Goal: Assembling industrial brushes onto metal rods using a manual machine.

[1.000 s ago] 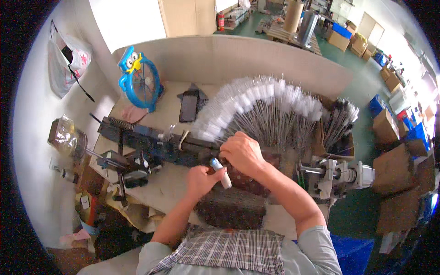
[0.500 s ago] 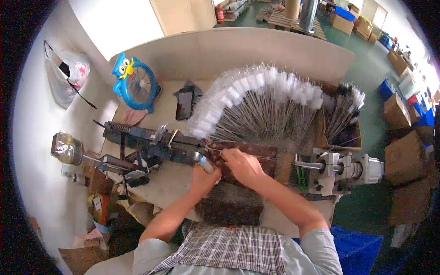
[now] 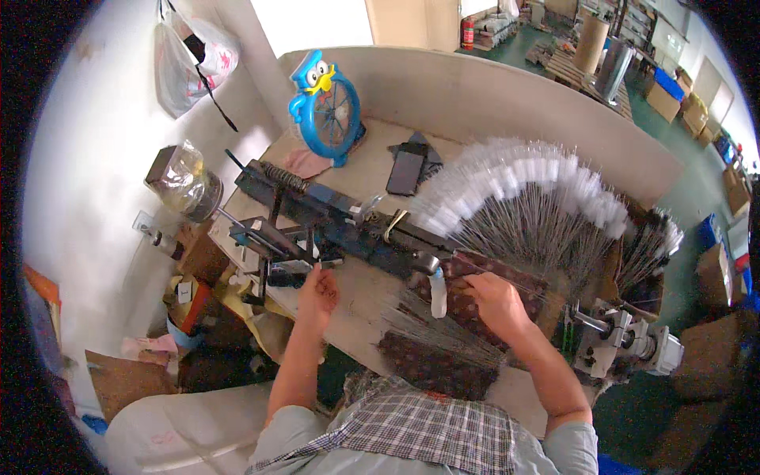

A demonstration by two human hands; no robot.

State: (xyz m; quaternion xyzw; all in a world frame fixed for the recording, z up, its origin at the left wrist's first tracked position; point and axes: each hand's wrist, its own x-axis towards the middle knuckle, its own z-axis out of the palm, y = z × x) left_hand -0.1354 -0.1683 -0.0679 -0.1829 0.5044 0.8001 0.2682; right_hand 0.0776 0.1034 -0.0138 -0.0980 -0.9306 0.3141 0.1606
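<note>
My left hand (image 3: 318, 293) is at the small black bracketed device (image 3: 273, 240) left of the bench, its fingertips drawn together at the device's near edge. Anything in them is too small to make out. My right hand (image 3: 499, 302) hovers above the dark red patterned cloth (image 3: 532, 294), fingers curled closed; what they pinch is hidden. Between the hands, a lever with a white-wrapped grip (image 3: 438, 299) stands at the end of a long black metal fixture (image 3: 336, 226). Thin metal wires (image 3: 439, 328) lie in a bundle nearest my body, over another dark cloth (image 3: 412, 366).
White-tipped wire brushes (image 3: 514, 178) fan out at the back, beside a carton of darker brushes (image 3: 645, 253). A phone (image 3: 405, 170) and blue duck-shaped fan (image 3: 328, 111) stand behind the fixture. A motor with a metal shaft (image 3: 629, 336) is mounted at the right edge.
My left hand has let go of the white-wrapped lever and moved left to the black device. My right hand stays right of the lever, slightly farther from it. The view has turned left.
</note>
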